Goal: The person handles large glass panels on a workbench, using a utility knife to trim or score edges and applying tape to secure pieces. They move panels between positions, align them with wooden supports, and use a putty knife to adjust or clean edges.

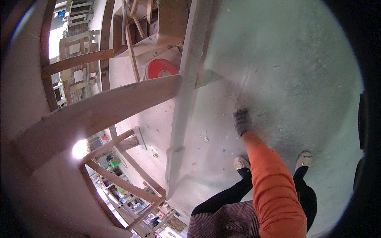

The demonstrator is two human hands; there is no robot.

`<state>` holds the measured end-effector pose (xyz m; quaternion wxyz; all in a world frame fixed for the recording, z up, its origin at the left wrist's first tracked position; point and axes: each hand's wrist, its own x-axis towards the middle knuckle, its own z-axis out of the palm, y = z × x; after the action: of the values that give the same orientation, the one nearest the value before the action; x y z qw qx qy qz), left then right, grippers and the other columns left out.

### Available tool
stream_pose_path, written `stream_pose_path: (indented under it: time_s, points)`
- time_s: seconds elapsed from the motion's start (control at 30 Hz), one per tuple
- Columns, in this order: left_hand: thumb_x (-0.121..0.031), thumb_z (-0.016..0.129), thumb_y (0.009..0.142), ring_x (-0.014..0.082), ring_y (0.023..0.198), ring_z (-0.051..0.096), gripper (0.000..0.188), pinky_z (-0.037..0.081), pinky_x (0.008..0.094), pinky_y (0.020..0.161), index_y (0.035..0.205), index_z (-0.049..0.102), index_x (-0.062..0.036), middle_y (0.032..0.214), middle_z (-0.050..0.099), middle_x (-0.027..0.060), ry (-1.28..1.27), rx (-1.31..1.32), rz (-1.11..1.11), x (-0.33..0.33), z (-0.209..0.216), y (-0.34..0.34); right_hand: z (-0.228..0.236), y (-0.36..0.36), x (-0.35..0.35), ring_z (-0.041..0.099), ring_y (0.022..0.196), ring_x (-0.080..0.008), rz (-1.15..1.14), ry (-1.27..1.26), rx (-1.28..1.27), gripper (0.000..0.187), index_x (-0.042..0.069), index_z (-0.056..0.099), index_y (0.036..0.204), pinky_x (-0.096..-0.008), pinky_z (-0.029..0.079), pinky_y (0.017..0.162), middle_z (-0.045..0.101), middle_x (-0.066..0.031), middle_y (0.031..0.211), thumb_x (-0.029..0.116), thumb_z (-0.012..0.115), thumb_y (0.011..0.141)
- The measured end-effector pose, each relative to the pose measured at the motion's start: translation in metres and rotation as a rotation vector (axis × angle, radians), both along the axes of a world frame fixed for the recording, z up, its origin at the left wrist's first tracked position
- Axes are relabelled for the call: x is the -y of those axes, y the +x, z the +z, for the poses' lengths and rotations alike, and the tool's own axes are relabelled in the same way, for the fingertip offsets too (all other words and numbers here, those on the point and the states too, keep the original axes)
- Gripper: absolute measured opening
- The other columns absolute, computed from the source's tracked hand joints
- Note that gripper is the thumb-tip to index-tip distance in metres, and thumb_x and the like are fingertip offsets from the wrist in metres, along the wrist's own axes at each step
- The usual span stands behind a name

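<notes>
My right hand [242, 122], in a grey knitted glove, reaches out over the pale, dusty floor [285, 87] in front of my feet. Its fingers are curled closed. A thin, blurred shape [238, 104] shows just beyond the knuckles, too faint to name. Around the hand the floor has darker, smeared patches and small specks of debris. My right arm [276, 182] wears an orange sleeve and stretches up from the lower edge. My left hand is out of view.
Left of me a long grey ledge [180, 119] runs beside the floor. A broad wooden board [119, 99] meets it. Beyond are a red round object [162, 68], a wooden frame [123, 186] and cluttered shelving [79, 51]. My shoes [241, 163] stand apart.
</notes>
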<state>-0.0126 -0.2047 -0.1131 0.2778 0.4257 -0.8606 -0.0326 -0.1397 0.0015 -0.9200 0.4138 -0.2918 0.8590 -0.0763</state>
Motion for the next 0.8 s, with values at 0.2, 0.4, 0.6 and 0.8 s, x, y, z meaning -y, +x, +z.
stream_pose_path:
  time_s: [0.2,0.4,0.6,0.8]
  points:
    - [-0.026,0.058,0.094,0.0152,0.084,0.057,0.026,0.050,0.0301,0.078,0.111,0.059,-0.0063,0.097,0.059,0.0034,0.093,-0.062,-0.076,-0.003,0.021,0.013,0.145,0.129,-0.041,0.046,0.127,-0.0314,-0.107,-0.511,0.406,0.053,0.008,0.051,0.132,-0.0455,0.036,0.107,0.050,-0.0183,0.133,0.032,0.058,0.085]
    - [-0.026,0.057,0.095,0.0150,0.084,0.057,0.027,0.051,0.0299,0.078,0.112,0.059,-0.0061,0.098,0.059,0.0034,0.326,-0.264,-0.185,-0.009,0.042,0.042,0.294,0.173,-0.114,0.054,0.113,-0.0294,0.014,-1.249,0.117,0.045,0.006,0.056,0.119,-0.0392,0.045,0.098,0.056,-0.0142,0.113,0.026,0.066,0.079]
    - [-0.006,0.052,0.088,0.0189,0.090,0.057,0.024,0.049,0.0335,0.080,0.111,0.059,-0.0086,0.094,0.057,0.0026,0.501,-0.406,-0.084,-0.018,0.013,0.041,0.470,0.064,-0.239,0.060,0.095,-0.0224,0.159,-1.028,0.506,0.028,0.009,0.061,0.112,-0.0356,0.049,0.083,0.064,-0.0049,0.104,0.018,0.057,0.085]
    - [-0.006,0.053,0.078,0.0369,0.088,0.059,0.031,0.049,0.0439,0.076,0.108,0.059,-0.0129,0.096,0.059,0.0168,-0.174,0.202,0.004,-0.060,0.021,0.017,0.709,-0.061,-0.282,0.061,0.083,-0.0121,-0.233,-0.858,1.170,0.030,0.007,0.059,0.117,-0.0297,0.051,0.071,0.066,-0.0036,0.097,0.020,0.063,0.091]
